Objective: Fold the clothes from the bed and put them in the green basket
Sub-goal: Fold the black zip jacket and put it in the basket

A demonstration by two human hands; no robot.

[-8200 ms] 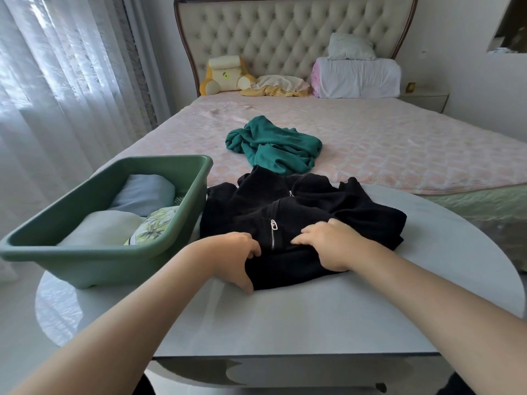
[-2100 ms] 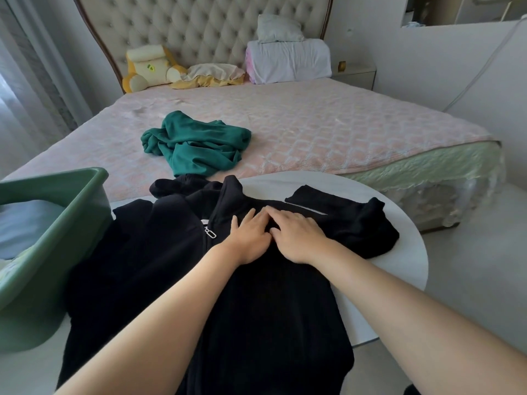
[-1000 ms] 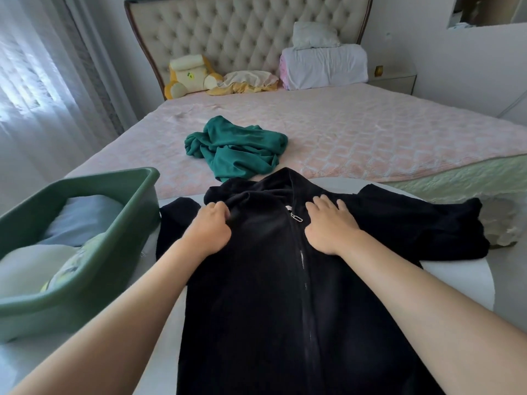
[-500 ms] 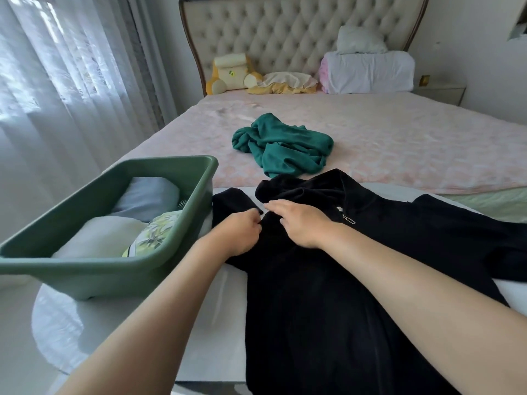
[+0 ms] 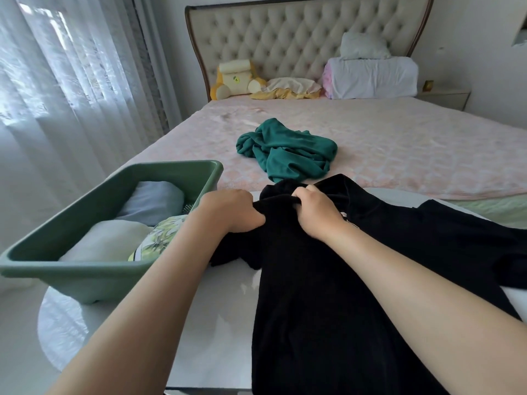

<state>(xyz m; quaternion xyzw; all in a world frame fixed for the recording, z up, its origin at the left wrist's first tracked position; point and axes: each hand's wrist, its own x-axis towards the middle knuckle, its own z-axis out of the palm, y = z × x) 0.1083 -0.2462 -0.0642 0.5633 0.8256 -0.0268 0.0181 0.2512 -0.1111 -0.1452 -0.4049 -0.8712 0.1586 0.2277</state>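
Note:
A black zip jacket (image 5: 328,280) lies spread on the white round table (image 5: 205,323), its lower part hanging over the near edge. My left hand (image 5: 232,210) grips the jacket's left shoulder or sleeve fabric. My right hand (image 5: 315,212) grips a bunch of fabric near the collar, fingers curled. The green basket (image 5: 94,269) stands on the table's left side and holds folded clothes: a grey-blue one, a cream one and a leaf-patterned one. A crumpled teal garment (image 5: 288,155) lies on the bed (image 5: 399,155).
At the tufted headboard (image 5: 308,32) sit a yellow plush toy (image 5: 233,79), pillows and folded white bedding (image 5: 370,76). Sheer curtains (image 5: 57,81) hang on the left. A nightstand (image 5: 445,96) stands at the far right. Bare tabletop shows between basket and jacket.
Both hands have closed on the jacket's left shoulder and lifted the fabric there; half a second ago they lay lower on it. The view has shifted slightly.

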